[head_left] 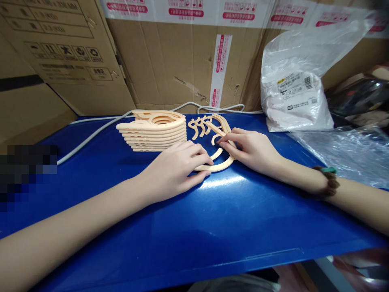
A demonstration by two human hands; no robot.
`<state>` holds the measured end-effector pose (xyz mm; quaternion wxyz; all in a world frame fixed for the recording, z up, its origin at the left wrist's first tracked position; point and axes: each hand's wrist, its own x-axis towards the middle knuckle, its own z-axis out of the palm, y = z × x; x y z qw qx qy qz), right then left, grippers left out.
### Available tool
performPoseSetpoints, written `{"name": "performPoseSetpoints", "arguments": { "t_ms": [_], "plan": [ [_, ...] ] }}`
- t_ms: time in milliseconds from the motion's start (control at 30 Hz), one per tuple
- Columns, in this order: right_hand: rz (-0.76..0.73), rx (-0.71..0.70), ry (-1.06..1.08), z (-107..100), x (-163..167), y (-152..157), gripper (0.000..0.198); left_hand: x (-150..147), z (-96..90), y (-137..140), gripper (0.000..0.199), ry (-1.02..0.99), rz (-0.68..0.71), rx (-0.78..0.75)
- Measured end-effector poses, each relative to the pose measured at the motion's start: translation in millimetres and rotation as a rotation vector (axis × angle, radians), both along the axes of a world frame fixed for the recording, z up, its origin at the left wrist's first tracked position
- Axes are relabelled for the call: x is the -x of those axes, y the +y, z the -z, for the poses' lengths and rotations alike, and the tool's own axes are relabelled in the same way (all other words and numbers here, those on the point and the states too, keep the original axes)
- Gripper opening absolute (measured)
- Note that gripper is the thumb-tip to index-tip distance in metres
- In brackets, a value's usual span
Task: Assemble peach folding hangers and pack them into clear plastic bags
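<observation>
A beige plastic clothes hanger [223,165] with a curved arm lies between my hands over the blue table. My left hand [178,167] pinches its left end between thumb and fingers. On the other side, my right hand [255,152] has its fingers closed on the hanger's upper right part, near a small curved hook [214,140]. The fingers partly cover that joint. Just left of my left hand stands a neat stack of matching beige hangers [156,136]. Behind the held hanger lie several loose beige hooks [200,126] in a row.
Large cardboard boxes [182,61] form a wall behind the blue table [188,243]. A white cable [91,150] runs along the back and left. A white plastic bag [294,97] with a label stands at back right, beside clear plastic wrap [349,154].
</observation>
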<state>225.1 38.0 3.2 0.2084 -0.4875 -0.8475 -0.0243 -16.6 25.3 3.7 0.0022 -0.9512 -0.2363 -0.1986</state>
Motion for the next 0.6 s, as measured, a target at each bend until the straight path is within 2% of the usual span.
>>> {"name": "performPoseSetpoints", "arguments": {
  "t_ms": [600],
  "plan": [
    [-0.066, -0.006, 0.007, -0.6, 0.7, -1.4, 0.029, -0.9, -0.2, -0.7, 0.021, 0.016, 0.04, -0.029]
  ]
}}
